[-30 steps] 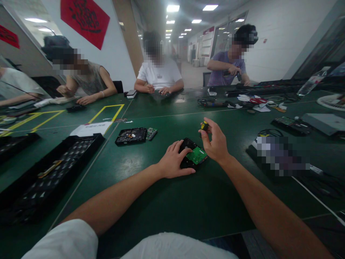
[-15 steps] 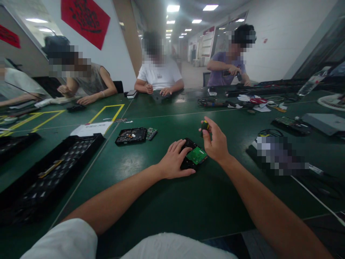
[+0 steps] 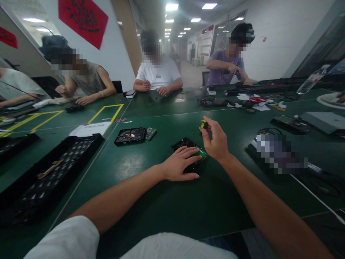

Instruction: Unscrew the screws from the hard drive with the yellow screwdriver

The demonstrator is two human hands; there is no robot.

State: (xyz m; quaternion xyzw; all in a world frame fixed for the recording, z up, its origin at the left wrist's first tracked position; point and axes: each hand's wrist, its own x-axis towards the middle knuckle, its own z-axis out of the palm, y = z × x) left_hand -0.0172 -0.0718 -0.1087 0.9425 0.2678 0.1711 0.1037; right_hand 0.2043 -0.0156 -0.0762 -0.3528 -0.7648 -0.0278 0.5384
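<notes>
A black hard drive [image 3: 184, 143] with a green circuit board [image 3: 202, 153] lies on the green table in front of me. Across it rests my left hand [image 3: 178, 164], fingers stretched out and spread, covering much of the drive. My right hand [image 3: 216, 141] is raised just beyond the drive's right side. Its thumb and fingers close around a short screwdriver [image 3: 204, 125] with a yellow and black handle; the tip cannot be made out. Farther left sit a second hard drive [image 3: 130, 136] and, beside it, a loose circuit board [image 3: 151, 133].
A long black tray [image 3: 93, 148] holding a strip-like part [image 3: 50, 169] lies to the left. On the right are another drive [image 3: 290, 124], a grey box [image 3: 325, 123], cables and a tilted bottle [image 3: 312, 81]. Several people sit across the table.
My left hand has slid right over the drive, its fingers straighter, covering more of the green board. The screwdriver handle has turned in my right hand, showing more yellow.
</notes>
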